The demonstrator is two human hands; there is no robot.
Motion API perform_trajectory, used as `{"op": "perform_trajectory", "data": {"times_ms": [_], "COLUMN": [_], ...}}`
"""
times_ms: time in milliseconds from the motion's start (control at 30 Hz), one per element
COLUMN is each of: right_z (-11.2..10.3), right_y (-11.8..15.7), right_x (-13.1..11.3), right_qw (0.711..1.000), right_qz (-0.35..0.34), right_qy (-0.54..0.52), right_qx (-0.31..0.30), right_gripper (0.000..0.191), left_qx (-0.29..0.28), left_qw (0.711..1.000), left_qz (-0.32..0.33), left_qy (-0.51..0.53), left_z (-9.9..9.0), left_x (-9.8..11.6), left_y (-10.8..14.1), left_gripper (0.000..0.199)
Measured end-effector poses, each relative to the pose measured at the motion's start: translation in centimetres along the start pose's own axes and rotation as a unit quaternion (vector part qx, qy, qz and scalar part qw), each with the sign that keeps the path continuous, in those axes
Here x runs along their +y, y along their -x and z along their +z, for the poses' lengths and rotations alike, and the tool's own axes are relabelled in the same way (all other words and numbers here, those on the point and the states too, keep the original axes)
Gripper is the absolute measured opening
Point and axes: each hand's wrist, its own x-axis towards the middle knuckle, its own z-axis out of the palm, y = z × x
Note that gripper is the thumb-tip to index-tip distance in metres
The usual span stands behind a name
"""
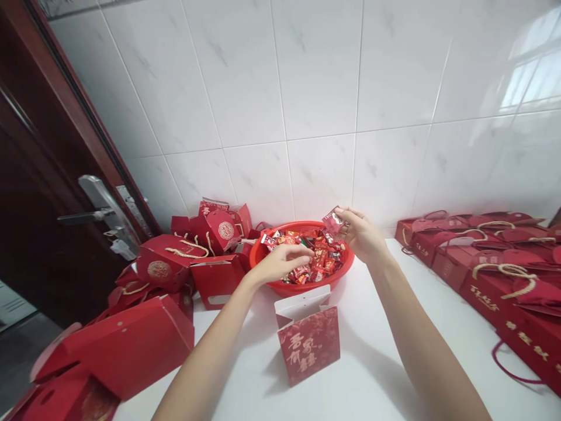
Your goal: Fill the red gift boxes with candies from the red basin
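Observation:
My left hand (pixel 283 263) reaches over the left part of a red basket (pixel 287 287) full of wrapped candies (pixel 319 257). Its fingers are curved above the candies, and whether anything is between them is hidden. At the basket's right rim, my right hand (pixel 357 231) pinches a dark red packet (pixel 333 222) between thumb and fingers, raised above the candies. In front of the basket an open-topped red box (pixel 310 345) with gold characters stands upright on the white table (pixel 245 374). The part of its inside that shows is white.
Red boxes with cord handles (pixel 166 263) are piled along the left side. Rows of closed red boxes (pixel 495 280) line the right side. A tiled wall (pixel 324 88) rises behind, and a dark door with a metal handle (pixel 100 204) stands at left.

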Motion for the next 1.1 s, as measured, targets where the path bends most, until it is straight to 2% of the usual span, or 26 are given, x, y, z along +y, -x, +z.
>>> {"op": "perform_trajectory", "data": {"times_ms": [67,133,167,233,333,400,467,600,733,800,900,1000,1100], "right_z": [0.1,0.1,0.1,-0.1,-0.3,-0.5,-0.5,-0.7,-1.2,-1.3,-1.4,-1.2,-0.9], "right_y": [0.1,0.1,0.0,-0.1,-0.2,-0.3,-0.4,-0.4,-0.7,-1.0,-1.6,-2.3,-2.7], "right_x": [0.0,0.1,0.1,0.2,0.3,0.4,0.4,0.3,0.6,1.0,2.1,3.8,6.0], "right_qw": [1.000,1.000,1.000,0.999,0.999,0.999,0.998,0.999,0.999,0.999,0.999,0.999,0.995], "right_qz": [-0.001,-0.002,-0.004,-0.012,-0.023,-0.028,-0.028,-0.023,-0.025,-0.022,-0.017,0.019,0.088], "right_qy": [-0.008,-0.012,-0.012,-0.006,0.012,0.015,0.006,-0.001,-0.006,-0.011,-0.017,-0.020,-0.031], "right_qx": [0.008,0.020,0.027,0.036,0.037,0.041,0.049,0.047,0.034,0.035,0.039,0.036,0.043], "right_gripper": [0.037,0.038,0.038,0.038,0.037,0.036,0.037,0.037,0.040,0.040,0.038,0.031,0.022], "left_qx": [-0.039,-0.082,-0.085,-0.069,-0.019,0.007,0.023,0.056,0.116,0.128,0.136,0.168,0.204], "left_qw": [0.995,0.967,0.958,0.945,0.941,0.942,0.948,0.969,0.983,0.987,0.963,0.957,0.963], "left_qz": [-0.038,-0.107,-0.127,-0.155,-0.175,-0.182,-0.182,-0.164,-0.122,-0.082,-0.019,0.023,0.061], "left_qy": [-0.088,-0.216,-0.243,-0.278,-0.290,-0.283,-0.261,-0.177,-0.069,0.059,0.232,0.234,0.167], "left_z": [0.9,2.1,2.7,3.9,5.2,5.4,5.0,2.9,0.8,0.3,0.3,0.5,0.5], "left_x": [-0.9,-1.5,-1.7,-2.0,-2.5,-3.0,-3.5,-4.0,-3.8,-3.7,-3.7,-3.8,-3.9], "left_y": [-3.3,-6.1,-7.3,-8.8,-9.8,-9.9,-9.9,-9.4,-7.8,-6.6,-5.1,-4.2,-3.7], "left_gripper": [0.031,0.025,0.023,0.025,0.034,0.035,0.028,0.015,0.007,0.018,0.044,0.046,0.026]}}
